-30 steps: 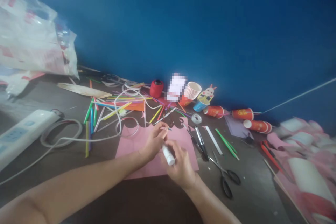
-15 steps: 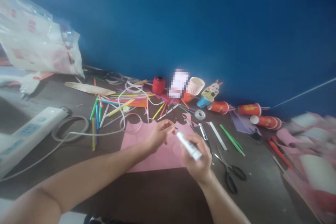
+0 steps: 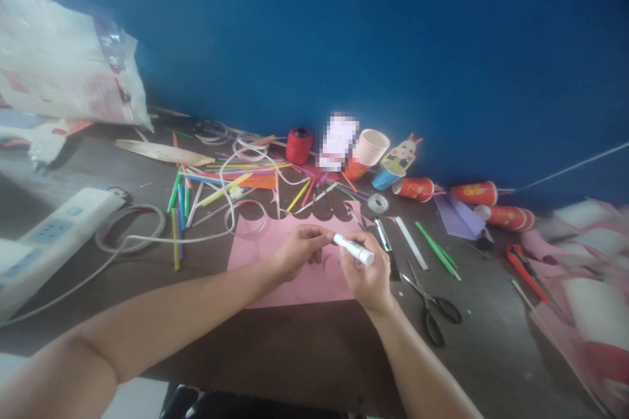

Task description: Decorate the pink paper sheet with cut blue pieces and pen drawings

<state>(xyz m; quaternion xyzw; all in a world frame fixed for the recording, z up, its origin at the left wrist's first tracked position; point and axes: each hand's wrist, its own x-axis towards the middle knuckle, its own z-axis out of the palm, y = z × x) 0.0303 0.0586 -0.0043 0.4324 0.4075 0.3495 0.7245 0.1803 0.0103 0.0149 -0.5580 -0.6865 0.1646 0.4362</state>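
My right hand (image 3: 366, 278) is closed round a white glue stick (image 3: 354, 249), its tip pointing left toward my other hand. My left hand (image 3: 299, 250) pinches a small dark piece I cannot make out, right at the stick's tip. Both hands hover over a pink paper sheet (image 3: 265, 260) with a scalloped far edge, lying flat on the dark table (image 3: 304, 347).
Black scissors (image 3: 432, 311), pens and a white strip lie right of the sheet. Coloured straws (image 3: 196, 200), white cable and a power strip (image 3: 46, 236) are to the left. Red thread spool (image 3: 299, 145), paper cups (image 3: 373, 152), tape roll (image 3: 377, 203) stand by the blue wall. Pink paper piles at right.
My right hand swung the glue stick out to the right, then brought its tip back to my left fingers. The view shifted slightly.
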